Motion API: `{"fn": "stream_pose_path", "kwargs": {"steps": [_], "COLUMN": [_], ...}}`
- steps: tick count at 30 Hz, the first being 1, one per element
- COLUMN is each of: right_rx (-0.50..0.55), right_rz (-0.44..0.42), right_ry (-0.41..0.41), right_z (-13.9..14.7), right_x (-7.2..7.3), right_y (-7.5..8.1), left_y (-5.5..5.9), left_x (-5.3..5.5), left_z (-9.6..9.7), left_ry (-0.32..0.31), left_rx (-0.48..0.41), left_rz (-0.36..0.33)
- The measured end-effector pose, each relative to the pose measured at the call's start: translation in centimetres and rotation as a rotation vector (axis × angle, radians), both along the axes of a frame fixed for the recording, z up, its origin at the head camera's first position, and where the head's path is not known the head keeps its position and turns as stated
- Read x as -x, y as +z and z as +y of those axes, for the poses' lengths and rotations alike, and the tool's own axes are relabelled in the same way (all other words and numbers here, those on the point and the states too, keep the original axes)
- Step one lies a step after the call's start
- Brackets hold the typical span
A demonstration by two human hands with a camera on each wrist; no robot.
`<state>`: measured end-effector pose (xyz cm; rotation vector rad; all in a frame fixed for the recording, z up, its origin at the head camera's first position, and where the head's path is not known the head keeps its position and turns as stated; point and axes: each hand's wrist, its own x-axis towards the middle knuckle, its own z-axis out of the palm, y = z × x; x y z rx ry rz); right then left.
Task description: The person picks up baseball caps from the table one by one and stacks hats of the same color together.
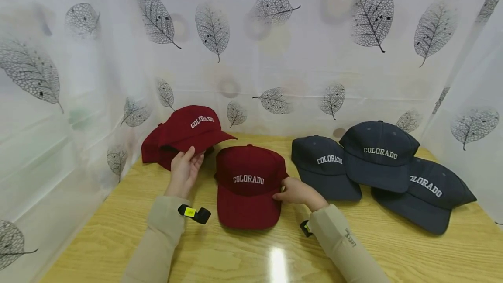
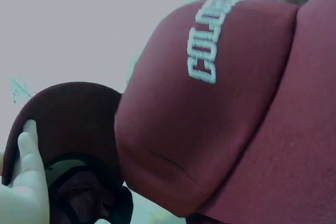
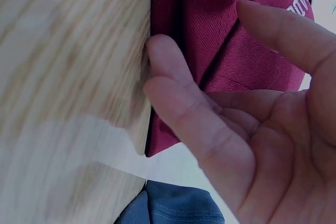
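Observation:
In the head view, my left hand [image 1: 184,171] grips a red cap [image 1: 192,128] by its brim, thumb at the brim's edge and fingers underneath. That cap is tilted over another red cap [image 1: 151,145], which it partly hides. The left wrist view shows the fingers of my left hand [image 2: 26,187] along the underside of a brim [image 2: 79,114]. A front red cap [image 1: 249,178] with white COLORADO lettering sits on the table, brim towards me. My right hand [image 1: 300,192] holds this cap's right side, thumb on the brim and fingers beside the crown.
Three navy COLORADO caps lie to the right: one cap [image 1: 320,167] at the left, a middle cap [image 1: 379,154] resting over its neighbours, and an outer cap [image 1: 436,193]. The wooden table [image 1: 220,261] meets a white leaf-patterned curtain [image 1: 243,56] at the back and left.

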<state>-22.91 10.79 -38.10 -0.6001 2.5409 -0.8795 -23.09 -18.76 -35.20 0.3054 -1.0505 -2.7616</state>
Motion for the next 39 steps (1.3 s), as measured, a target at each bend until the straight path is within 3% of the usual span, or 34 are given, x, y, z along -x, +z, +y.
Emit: {"fn": "stream_pose_path", "kwargs": {"steps": [10, 15, 18, 24, 29, 32, 39], "right_rx": [0.013, -0.007, 0.036, 0.191, 0.380, 0.522, 0.787], "right_rz": [0.004, 0.059, 0.127, 0.313, 0.333, 0.344, 0.442], "right_ry": [0.024, 0.029, 0.029, -0.012, -0.086, -0.112, -0.165], "right_z": [0.5, 1.0, 1.4, 1.9, 2.1, 2.3, 2.8], "right_x": [0.2, 0.3, 0.3, 0.0, -0.2, -0.3, -0.7], "right_y": [0.5, 1.3, 1.9, 3.2, 4.1, 4.5, 5.5], "left_y": [1.0, 1.0, 0.8, 0.2, -0.1, -0.3, -0.8], "left_x": [-1.8, -2.5, -2.8, -3.3, -3.4, -3.3, -3.2], "left_z": [0.6, 0.7, 0.5, 0.2, 0.1, 0.1, 0.0], "left_ry": [-0.068, -0.138, -0.194, -0.295, -0.390, -0.452, -0.553], "left_rx": [0.205, 0.318, 0.389, 0.517, 0.616, 0.649, 0.710], "left_rz": [0.037, 0.072, 0.107, 0.184, 0.252, 0.329, 0.470]}}
